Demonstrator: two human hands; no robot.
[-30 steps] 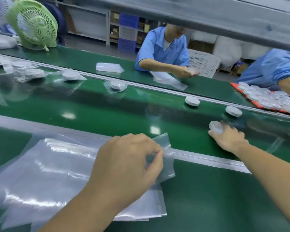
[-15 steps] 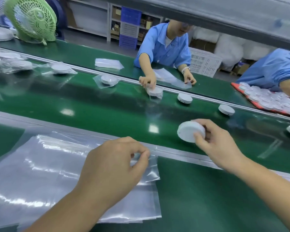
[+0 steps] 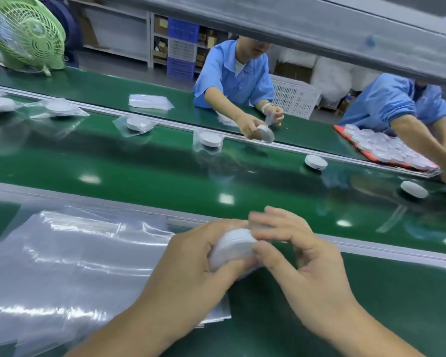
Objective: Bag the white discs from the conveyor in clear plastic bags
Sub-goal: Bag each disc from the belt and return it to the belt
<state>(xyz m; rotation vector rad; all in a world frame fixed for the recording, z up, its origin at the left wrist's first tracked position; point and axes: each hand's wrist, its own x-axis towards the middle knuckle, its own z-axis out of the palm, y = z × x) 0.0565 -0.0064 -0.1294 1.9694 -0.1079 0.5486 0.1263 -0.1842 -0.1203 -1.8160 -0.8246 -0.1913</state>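
Conveyor (image 3: 165, 171) runs along the table's far edge. The table (image 3: 371, 305) is the near green strip. Two loose discs (image 3: 316, 161) sit toward the belt's right end, with bagged discs (image 3: 209, 138) further left.

Bag stack (image 3: 62, 266) covers the table's left half, far edge to near edge, top sheets slightly fanned.

Left grip (image 3: 191, 269) is over the stack's right edge, fingers curled round the left side and underside of the white disc (image 3: 232, 247). Right grip (image 3: 301, 256) has thumb and fingers clamped on the same disc's right rim. Neither is slack.

The disc is off the belt, held tilted in the air between the two, over mid-table just inside the far edge. It's blurred. Some film shows at its lower edge, but I can't tell how far it's in a bag or whether the mouth is open.

My read is this is the insertion step. To do it clean:
- Left takes one ply of one bag only; the sheets cling, so a double pick is likely.
- Feed the disc rim first, face parallel to the film, so it doesn't snag the mouth.
- Right pushes until the rim is fully past the opening, then lets go.
- Left forearm crosses the stack. Lift clear and don't drag, or the sheets slide toward the near edge.
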